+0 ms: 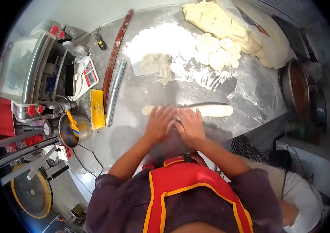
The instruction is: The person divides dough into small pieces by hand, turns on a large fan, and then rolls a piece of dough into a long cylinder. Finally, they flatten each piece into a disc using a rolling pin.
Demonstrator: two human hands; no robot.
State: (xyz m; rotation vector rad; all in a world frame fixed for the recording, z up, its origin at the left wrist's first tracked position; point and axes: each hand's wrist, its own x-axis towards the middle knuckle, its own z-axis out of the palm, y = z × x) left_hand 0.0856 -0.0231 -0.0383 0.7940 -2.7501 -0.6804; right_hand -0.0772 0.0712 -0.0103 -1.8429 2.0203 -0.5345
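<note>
A long roll of pale dough lies crosswise on the metal table, near its front edge. My left hand rests on the roll's left part, fingers extended and a little apart. Beside it, my right hand lies over the middle of the roll, its fingers spread too. The two hands nearly meet at the thumbs, and they hide the dough beneath them. Farther back sit several round dough pieces, next to a large mass of dough and a wide patch of white flour.
Left on the table are a red-brown bar, a metal tube, a yellow scraper, a scale and a metal pot. A large bowl stands right. Another person's arm shows at lower right.
</note>
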